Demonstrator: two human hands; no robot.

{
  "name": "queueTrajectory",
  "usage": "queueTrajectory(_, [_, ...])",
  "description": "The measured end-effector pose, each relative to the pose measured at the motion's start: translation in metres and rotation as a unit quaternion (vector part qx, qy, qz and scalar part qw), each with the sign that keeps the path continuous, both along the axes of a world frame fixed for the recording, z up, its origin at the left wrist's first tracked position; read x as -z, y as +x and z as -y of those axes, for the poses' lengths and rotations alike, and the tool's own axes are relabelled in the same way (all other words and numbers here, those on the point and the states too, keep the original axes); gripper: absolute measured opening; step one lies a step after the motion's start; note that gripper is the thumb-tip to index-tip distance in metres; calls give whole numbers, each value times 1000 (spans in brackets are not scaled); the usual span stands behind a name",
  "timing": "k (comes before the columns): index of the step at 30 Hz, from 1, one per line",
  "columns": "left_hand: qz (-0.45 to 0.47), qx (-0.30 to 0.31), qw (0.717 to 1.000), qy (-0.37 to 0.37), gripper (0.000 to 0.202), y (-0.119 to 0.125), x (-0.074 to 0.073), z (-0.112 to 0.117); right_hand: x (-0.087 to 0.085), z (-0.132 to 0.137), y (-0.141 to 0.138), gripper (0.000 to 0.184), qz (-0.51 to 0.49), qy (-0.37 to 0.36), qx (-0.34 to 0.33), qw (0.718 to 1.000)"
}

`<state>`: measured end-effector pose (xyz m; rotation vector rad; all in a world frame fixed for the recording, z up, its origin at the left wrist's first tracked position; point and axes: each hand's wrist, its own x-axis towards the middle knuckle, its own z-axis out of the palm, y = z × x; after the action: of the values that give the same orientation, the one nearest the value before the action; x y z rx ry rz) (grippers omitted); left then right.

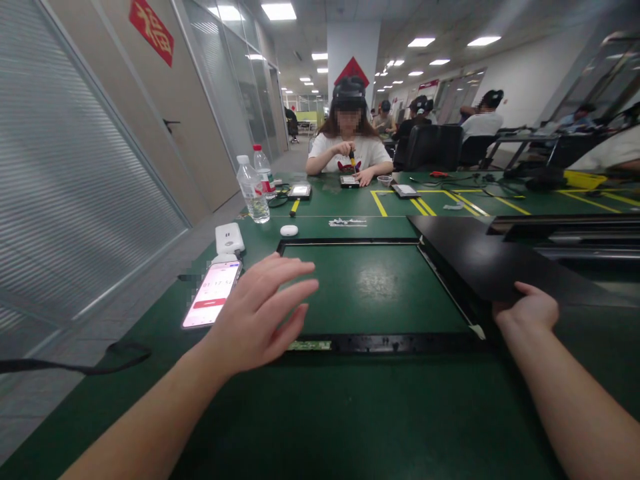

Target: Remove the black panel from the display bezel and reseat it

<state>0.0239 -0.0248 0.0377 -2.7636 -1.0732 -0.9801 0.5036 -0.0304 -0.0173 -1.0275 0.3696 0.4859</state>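
Note:
A thin black rectangular frame [380,343] lies flat on the green table [350,413] in front of me. My left hand [260,317] hovers over its left edge, fingers stretched out and slightly spread, holding nothing. My right hand [527,312] grips the near edge of a black flat panel [480,257] that is tilted up to the right of the frame; the fingers are curled under the panel and mostly hidden. A small white tab [477,331] sticks out at the frame's near right corner.
A lit smartphone [213,293], a white power bank [229,237] and a white earbud case [289,231] lie at left. Two water bottles [253,190] stand beyond. A person [349,143] sits opposite using a screwdriver. Black panels [575,233] lie at right. A black strap [75,365] hangs off the left edge.

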Motion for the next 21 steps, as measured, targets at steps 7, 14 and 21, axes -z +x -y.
queueTrajectory(7, [-88, -149, 963, -205, 62, -35, 62, -52, -2, 1, -3, 31, -5, -9, -22, 1000])
queueTrajectory(14, [-44, -170, 950, -259, 59, -38, 81, -56, -3, 1, -1, 29, -2, 0, -38, 999])
queueTrajectory(21, [-31, -168, 953, -251, 56, -38, 84, -58, -1, 2, -1, 35, 4, 28, -52, 998])
